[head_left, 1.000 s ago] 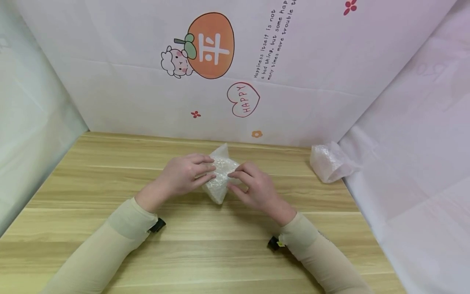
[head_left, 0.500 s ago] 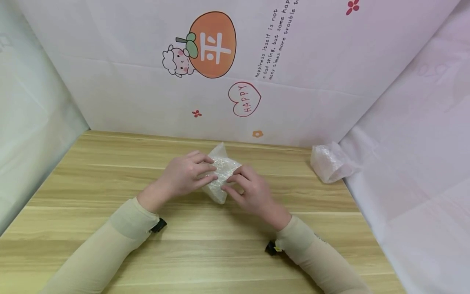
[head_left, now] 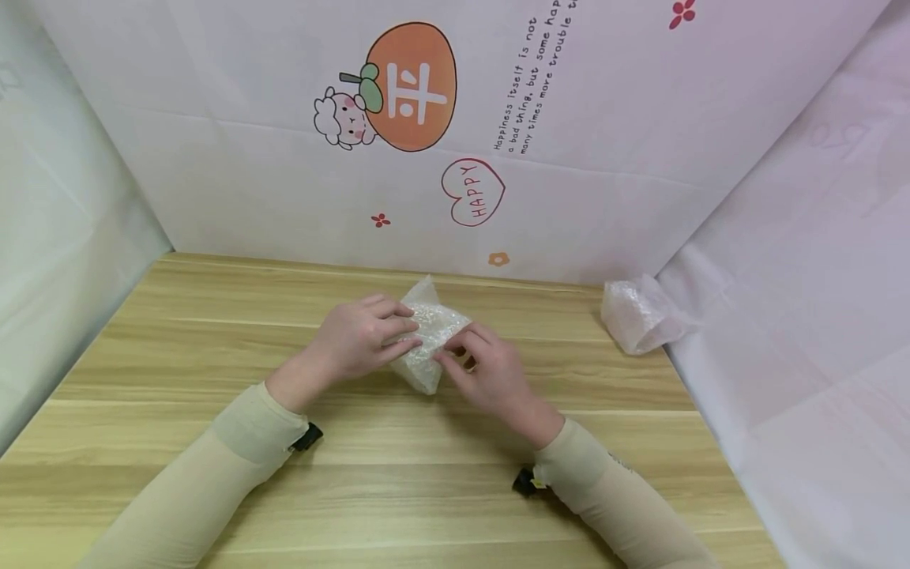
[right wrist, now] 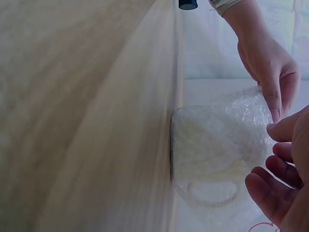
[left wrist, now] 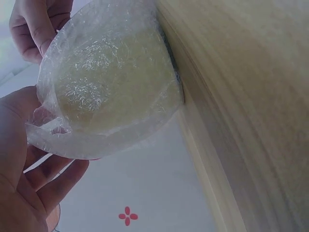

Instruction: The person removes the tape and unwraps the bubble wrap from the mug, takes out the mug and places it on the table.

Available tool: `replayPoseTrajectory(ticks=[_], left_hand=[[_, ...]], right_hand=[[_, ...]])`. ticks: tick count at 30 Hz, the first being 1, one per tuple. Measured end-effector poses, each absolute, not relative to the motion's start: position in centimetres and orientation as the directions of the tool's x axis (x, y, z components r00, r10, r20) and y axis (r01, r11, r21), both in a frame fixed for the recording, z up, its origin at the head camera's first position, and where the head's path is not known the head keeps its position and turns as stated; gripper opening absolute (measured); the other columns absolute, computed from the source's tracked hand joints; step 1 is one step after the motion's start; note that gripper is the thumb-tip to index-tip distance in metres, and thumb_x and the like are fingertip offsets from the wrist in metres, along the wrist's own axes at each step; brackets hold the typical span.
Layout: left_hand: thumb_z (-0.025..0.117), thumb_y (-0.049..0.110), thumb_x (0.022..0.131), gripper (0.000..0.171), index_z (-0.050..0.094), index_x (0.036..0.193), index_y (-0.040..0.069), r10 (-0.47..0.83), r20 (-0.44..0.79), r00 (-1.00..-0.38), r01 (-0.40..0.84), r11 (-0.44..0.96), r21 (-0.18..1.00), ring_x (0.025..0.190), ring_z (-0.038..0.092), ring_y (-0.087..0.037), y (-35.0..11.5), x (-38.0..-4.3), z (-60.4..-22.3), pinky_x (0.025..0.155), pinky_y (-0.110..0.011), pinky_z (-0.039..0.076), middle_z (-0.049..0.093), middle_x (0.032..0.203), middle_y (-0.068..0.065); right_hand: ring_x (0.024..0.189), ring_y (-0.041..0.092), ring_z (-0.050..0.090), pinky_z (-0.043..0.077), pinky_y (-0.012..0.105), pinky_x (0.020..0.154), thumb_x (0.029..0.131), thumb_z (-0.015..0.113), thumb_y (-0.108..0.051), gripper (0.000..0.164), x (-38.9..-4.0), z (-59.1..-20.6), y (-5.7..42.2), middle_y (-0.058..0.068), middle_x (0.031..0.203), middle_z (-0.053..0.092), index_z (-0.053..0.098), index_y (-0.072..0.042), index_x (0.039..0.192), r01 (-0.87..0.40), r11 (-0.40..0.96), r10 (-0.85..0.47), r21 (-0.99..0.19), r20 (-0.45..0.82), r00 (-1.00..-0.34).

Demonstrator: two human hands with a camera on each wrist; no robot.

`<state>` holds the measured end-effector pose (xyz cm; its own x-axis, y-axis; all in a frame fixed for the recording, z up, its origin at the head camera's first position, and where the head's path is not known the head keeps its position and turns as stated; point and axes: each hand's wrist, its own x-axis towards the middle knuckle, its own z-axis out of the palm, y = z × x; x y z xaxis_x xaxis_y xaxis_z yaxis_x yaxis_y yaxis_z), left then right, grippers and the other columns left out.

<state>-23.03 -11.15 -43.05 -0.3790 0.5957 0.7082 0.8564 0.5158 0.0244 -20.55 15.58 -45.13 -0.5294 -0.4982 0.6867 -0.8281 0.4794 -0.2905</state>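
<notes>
A squat, cream-yellow cup-like thing stands on the table inside clear bubble wrap (head_left: 435, 325). Through the wrap, a loop like a mug's handle (right wrist: 215, 194) shows in the right wrist view. My left hand (head_left: 362, 336) holds the wrap at its upper left; in the left wrist view a fold of wrap lies between its thumb and fingers. My right hand (head_left: 490, 375) pinches the wrap's edge on the right with thumb and index finger, the other fingers loosely bent. Pointed corners of wrap stick out at the back and toward me.
A second bundle of bubble wrap (head_left: 636, 316) lies at the table's back right edge. The wooden table (head_left: 398, 490) meets a printed white cloth wall (head_left: 284, 205) behind, with cloth at both sides. Small black cameras (head_left: 307, 437) hang under the wrists.
My right hand has shifted slightly left and toward me along the wrap, and its fingers have moved at the right-hand flap. The left hand stays in place.
</notes>
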Motion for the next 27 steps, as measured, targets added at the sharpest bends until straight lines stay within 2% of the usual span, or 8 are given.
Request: replayPoseTrajectory(ticks=[5,11,14,17,22,27], left_hand=[[0.092,0.024,0.091,0.020,0.088,0.102,0.008,0.594,0.731,-0.335,0.857,0.514,-0.026,0.095,0.081,-0.030,-11.1,-23.2,-43.1,0.078,-0.045,0.069,0.083,0.105,-0.010],[0.093,0.021,0.090,0.020,0.088,0.102,0.006,0.598,0.741,-0.305,0.855,0.515,-0.064,0.092,0.082,-0.031,-11.1,-23.2,-43.2,0.079,-0.045,0.070,0.084,0.103,-0.011],[0.093,0.021,0.089,0.020,0.088,0.102,0.006,0.597,0.744,-0.300,0.853,0.517,-0.071,0.092,0.083,-0.031,-11.1,-23.2,-43.2,0.079,-0.045,0.070,0.084,0.102,-0.011],[0.094,0.021,0.089,0.021,0.088,0.102,0.006,0.594,0.748,-0.297,0.851,0.520,-0.075,0.092,0.083,-0.031,-11.2,-23.2,-43.3,0.080,-0.046,0.070,0.084,0.103,-0.011],[0.093,0.021,0.090,0.021,0.088,0.104,0.006,0.590,0.746,-0.309,0.850,0.523,-0.061,0.093,0.083,-0.030,-11.1,-23.3,-43.3,0.080,-0.045,0.070,0.084,0.105,-0.011],[0.092,0.022,0.092,0.021,0.088,0.105,0.006,0.585,0.741,-0.330,0.847,0.531,-0.043,0.096,0.083,-0.029,-11.2,-23.3,-43.4,0.081,-0.045,0.069,0.084,0.107,-0.011]], right_hand=[[0.076,0.026,0.074,0.065,0.034,0.057,0.094,0.088,-0.004,0.016,-21.1,-45.1,16.2,0.009,0.092,0.071,0.072,-0.002,0.098,-0.829,0.485,-0.495,-0.278,0.694,-0.523],[0.076,0.024,0.075,0.065,0.035,0.057,0.095,0.089,-0.011,0.019,-21.7,-44.6,17.0,0.008,0.092,0.072,0.073,-0.002,0.095,-0.826,0.516,-0.536,-0.225,0.668,-0.517],[0.076,0.024,0.075,0.065,0.036,0.058,0.095,0.090,-0.012,0.018,-21.7,-44.4,17.0,0.008,0.092,0.073,0.074,-0.003,0.095,-0.819,0.519,-0.539,-0.245,0.650,-0.536],[0.077,0.024,0.075,0.065,0.037,0.059,0.095,0.091,-0.011,0.016,-21.6,-44.1,17.1,0.007,0.090,0.074,0.076,-0.005,0.094,-0.790,0.539,-0.533,-0.292,0.608,-0.588],[0.075,0.018,0.074,0.064,0.031,0.064,0.095,0.091,-0.014,0.011,-21.5,-43.9,17.3,0.000,0.087,0.076,0.081,-0.011,0.092,-0.734,0.595,-0.540,-0.329,0.513,-0.667],[0.074,0.013,0.075,0.062,0.026,0.063,0.095,0.092,-0.019,0.009,-21.5,-44.0,17.1,-0.003,0.088,0.080,0.087,-0.013,0.093,-0.740,0.607,-0.557,-0.289,0.509,-0.656]])
